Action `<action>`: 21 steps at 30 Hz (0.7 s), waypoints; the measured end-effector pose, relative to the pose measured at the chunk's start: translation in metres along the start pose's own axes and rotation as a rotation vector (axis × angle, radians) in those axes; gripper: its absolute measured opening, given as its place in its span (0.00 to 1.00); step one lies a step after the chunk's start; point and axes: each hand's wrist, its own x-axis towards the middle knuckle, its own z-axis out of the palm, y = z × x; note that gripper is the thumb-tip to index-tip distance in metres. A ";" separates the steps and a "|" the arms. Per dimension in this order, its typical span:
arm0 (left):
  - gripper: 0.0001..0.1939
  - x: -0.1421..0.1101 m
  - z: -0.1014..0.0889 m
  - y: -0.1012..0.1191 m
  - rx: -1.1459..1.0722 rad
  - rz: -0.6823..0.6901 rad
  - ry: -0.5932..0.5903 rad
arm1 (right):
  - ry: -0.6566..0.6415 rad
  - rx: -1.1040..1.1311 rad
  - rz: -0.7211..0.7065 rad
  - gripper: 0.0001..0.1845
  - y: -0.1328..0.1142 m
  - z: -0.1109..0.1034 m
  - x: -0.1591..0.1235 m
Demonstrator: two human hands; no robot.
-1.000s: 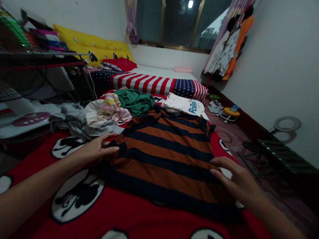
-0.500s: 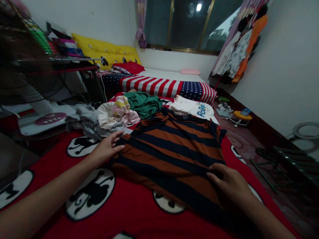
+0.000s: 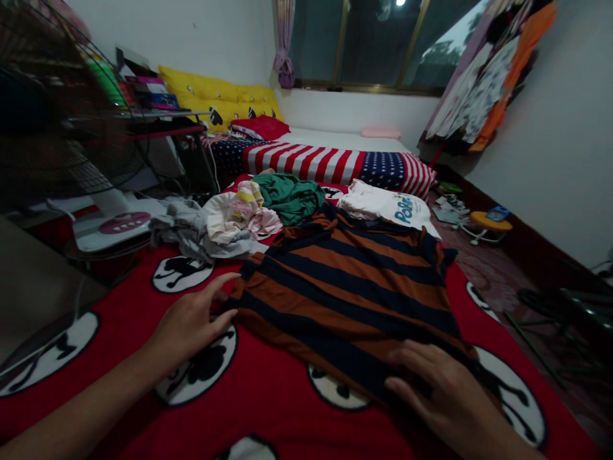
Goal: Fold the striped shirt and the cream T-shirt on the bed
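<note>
A shirt with orange and navy stripes (image 3: 354, 287) lies spread on a red blanket (image 3: 268, 409) printed with black-and-white cartoon circles. My left hand (image 3: 191, 322) rests at the shirt's left edge, fingers stretched out and touching the fabric. My right hand (image 3: 443, 396) lies flat on the shirt's near right corner, fingers apart, pressing the cloth down.
A heap of loose clothes (image 3: 225, 220) with a green garment (image 3: 290, 195) and a white printed shirt (image 3: 387, 204) lies beyond. A fan (image 3: 62, 147) stands at the left. A flag-patterned bed (image 3: 325, 163), yellow pillows (image 3: 215, 102) and hanging clothes (image 3: 488, 83) fill the back.
The shirt's bottom hem has moved up, away from me, exposing more red blanket. Both hands slid toward the near edge, and the view shifted right and downward.
</note>
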 end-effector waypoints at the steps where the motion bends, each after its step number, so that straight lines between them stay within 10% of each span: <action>1: 0.30 0.002 0.000 0.000 -0.062 -0.023 0.025 | -0.063 0.001 0.008 0.06 -0.005 0.003 0.003; 6: 0.32 0.015 -0.004 -0.017 -0.665 -0.267 -0.026 | -0.219 0.020 0.060 0.09 -0.015 0.005 0.009; 10: 0.21 0.022 -0.018 -0.035 -0.540 -0.339 -0.201 | -0.265 0.063 0.067 0.11 -0.015 -0.001 0.004; 16: 0.14 0.045 -0.032 0.023 0.152 0.147 0.080 | -0.267 0.128 0.073 0.10 -0.015 -0.004 0.006; 21: 0.14 0.069 0.025 0.088 -0.030 0.532 -0.291 | -0.193 0.204 0.094 0.07 -0.019 -0.007 0.006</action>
